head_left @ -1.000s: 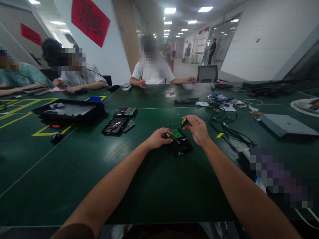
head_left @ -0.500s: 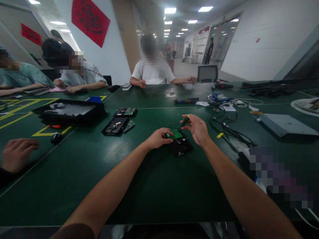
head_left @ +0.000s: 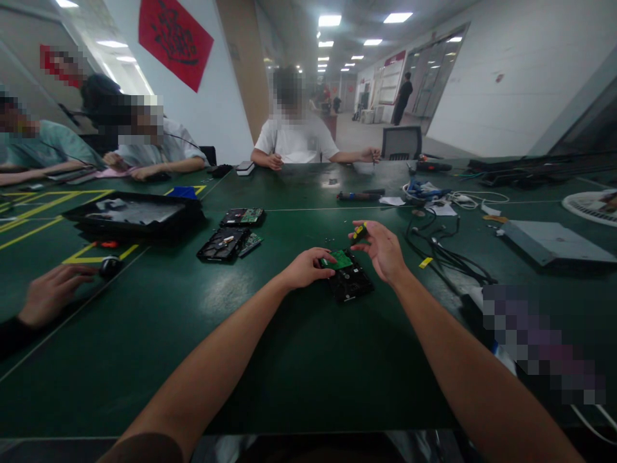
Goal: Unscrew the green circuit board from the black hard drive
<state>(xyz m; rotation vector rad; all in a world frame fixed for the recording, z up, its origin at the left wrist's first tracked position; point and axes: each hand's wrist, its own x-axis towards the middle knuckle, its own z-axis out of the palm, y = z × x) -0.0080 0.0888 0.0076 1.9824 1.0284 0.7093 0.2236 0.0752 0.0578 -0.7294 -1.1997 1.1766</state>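
Pinching a yellow-and-dark screwdriver [head_left: 359, 232] between thumb and fingertips, the person's right hand [head_left: 385, 252] stands at the far right edge of a black hard drive [head_left: 351, 283], just right of the frame's centre; whether the tool's tip sits in a screw is too small to tell. The left hand [head_left: 308, 267] grips the drive's left side, its fingers over the green circuit board [head_left: 341, 259] and its thumb lower down. That board lies on the far half of the casing, not yet taken off. A few small screws [head_left: 330, 240] rest on the green tabletop [head_left: 289, 360] just beyond the drive, so the unfastening seems partly done, though how many screws remain in place cannot be made out.

Farther out, left of centre, a black drive casing [head_left: 219, 247] lies with a loose circuit board [head_left: 250, 244] beside it, which suggests one separation is complete. Just above these in the frame, a second drive [head_left: 242, 217] shows its board in place, apparently not dismantled. At the upper left sits a broad black tray [head_left: 135, 218]; on the right, tangled black cables [head_left: 448, 257] lie near a grey metal case [head_left: 556, 241].
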